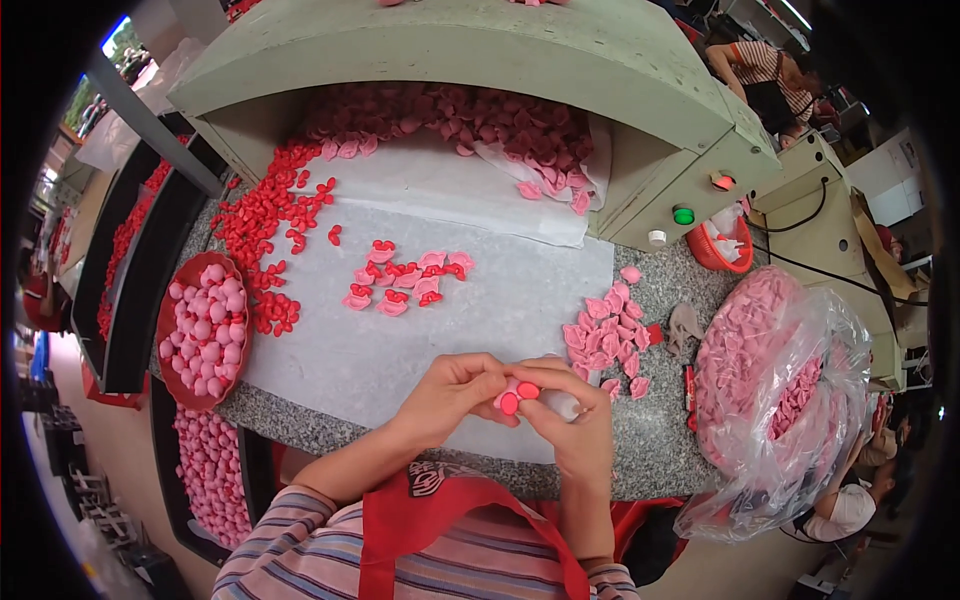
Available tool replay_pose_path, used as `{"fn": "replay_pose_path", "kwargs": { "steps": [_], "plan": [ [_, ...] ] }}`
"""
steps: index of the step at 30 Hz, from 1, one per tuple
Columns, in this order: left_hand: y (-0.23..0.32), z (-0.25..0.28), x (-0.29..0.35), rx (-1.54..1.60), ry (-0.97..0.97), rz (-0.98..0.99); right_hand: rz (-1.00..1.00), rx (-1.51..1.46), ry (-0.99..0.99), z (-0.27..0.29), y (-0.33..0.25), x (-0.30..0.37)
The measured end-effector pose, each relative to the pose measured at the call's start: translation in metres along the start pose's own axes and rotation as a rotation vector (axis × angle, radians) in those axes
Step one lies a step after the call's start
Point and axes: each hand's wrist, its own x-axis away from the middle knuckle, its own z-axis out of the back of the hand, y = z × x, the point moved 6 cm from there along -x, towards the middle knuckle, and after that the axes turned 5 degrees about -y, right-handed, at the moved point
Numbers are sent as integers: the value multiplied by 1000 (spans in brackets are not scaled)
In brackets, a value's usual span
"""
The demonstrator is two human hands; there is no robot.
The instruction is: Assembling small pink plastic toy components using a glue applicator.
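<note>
At the near edge of the white sheet, my left hand (455, 395) and my right hand (578, 412) meet with fingers closed. Between their fingertips is a small pink piece with two red ovals (511, 403). A whitish rounded thing (566, 405), partly hidden by the fingers, shows inside my right hand; its kind is unclear. Ahead on the sheet lie several pink lip-shaped pieces (392, 303), some with red two-lobed pieces (358, 290) on or against them. To the right of my hands is a loose heap of pink pieces (605, 335).
A pale green machine (470, 50) arches over a white cloth with pink pieces. Red pieces (245, 225) spread at left, near a red basket (163, 345) of pink balls. At right are a clear bag (830, 350) of pink pieces, a grey cloth (685, 325) and a red marker-like stick (690, 390).
</note>
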Motion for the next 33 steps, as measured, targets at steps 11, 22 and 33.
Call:
{"fn": "replay_pose_path", "kwargs": {
  "steps": [11, 22, 33],
  "plan": [
    [28, -21, 14, -484, 226, -429, 78, 123, 232, -8, 0, 11],
    [30, -33, 15, -434, 243, -341, 169, 136, 173, 2, -7, 16],
    [33, -41, 11, -466, -51, -416, 189, 312, -60, -18, -22, 2]
  ]
}}
